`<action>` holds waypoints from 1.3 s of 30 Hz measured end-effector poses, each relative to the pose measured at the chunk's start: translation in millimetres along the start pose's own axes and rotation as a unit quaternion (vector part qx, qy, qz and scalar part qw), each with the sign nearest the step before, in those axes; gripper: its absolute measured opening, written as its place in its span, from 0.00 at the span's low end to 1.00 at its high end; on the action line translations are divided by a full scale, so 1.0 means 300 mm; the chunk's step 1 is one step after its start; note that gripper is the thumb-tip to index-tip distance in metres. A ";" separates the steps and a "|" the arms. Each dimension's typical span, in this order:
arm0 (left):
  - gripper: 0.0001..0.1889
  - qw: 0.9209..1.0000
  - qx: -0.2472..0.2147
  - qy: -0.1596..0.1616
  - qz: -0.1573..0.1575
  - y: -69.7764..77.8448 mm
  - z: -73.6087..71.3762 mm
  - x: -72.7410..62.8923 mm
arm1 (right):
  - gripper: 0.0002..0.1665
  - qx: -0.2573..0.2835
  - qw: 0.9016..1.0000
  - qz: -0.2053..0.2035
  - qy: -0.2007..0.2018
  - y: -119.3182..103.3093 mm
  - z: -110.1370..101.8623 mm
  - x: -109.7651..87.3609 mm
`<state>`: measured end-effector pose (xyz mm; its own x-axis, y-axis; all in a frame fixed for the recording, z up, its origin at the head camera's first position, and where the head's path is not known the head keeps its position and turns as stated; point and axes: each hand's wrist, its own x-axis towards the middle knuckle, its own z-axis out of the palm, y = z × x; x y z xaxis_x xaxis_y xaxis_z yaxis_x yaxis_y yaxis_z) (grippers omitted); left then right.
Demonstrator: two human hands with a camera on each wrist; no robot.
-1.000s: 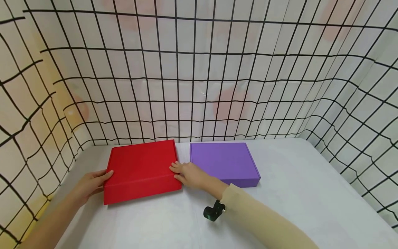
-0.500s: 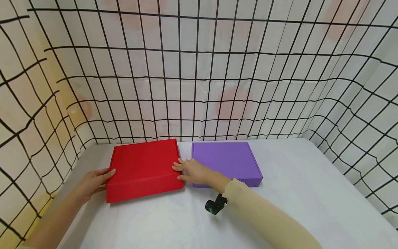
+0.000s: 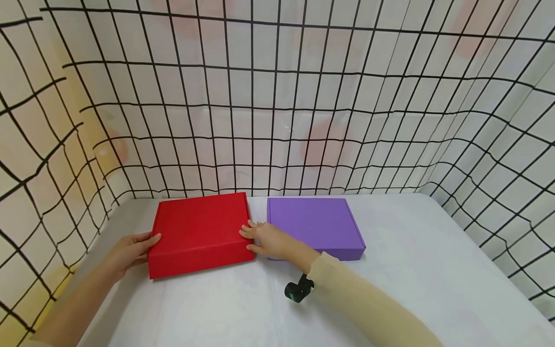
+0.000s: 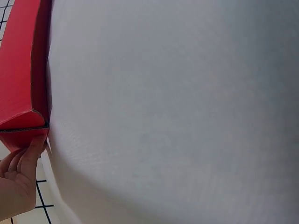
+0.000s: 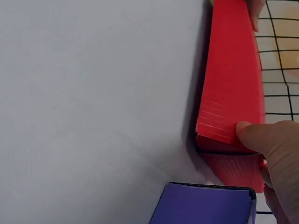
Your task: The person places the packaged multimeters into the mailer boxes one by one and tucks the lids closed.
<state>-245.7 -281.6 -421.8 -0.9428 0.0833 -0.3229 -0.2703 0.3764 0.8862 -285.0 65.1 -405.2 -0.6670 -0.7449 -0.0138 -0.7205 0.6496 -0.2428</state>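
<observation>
A flat red cardboard box (image 3: 201, 229) sits at an angle on the white surface. At its left end my left hand (image 3: 130, 253) grips the side, thumb over the top edge. My right hand (image 3: 269, 239) holds the front right corner; in the right wrist view the thumb (image 5: 257, 135) presses on the front face and the other fingers lie behind the side. The left wrist view shows the red box's end (image 4: 23, 135) with fingers against it. A purple cardboard box (image 3: 314, 219) lies just right of the red one, partly behind my right hand.
Black wire grid panels (image 3: 273, 106) enclose the white table (image 3: 412, 270) at the back and both sides. Pale sheeting hangs behind the grid. A small black camera (image 3: 299, 289) is strapped to my right wrist.
The front edge of the red box has shifted slightly back, and its front face sits a little higher in view. Both hands keep their places on it. The purple box has not moved.
</observation>
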 end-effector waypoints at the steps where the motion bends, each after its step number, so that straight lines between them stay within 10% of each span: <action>1: 0.39 1.000 0.000 0.000 0.001 0.000 0.000 0.001 | 0.29 -0.008 1.000 -0.001 0.002 0.000 0.002 0.001; 39: 0.42 1.000 0.001 0.009 0.003 -0.016 0.002 -0.002 | 0.33 -0.181 0.973 0.019 0.145 -0.054 0.104 -0.024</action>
<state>-243.7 -282.9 -425.9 -0.9480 0.0693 -0.3106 -0.2633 0.3777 0.8877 -262.7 55.2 -431.5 -0.6816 -0.6796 0.2713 -0.6794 0.7254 0.1100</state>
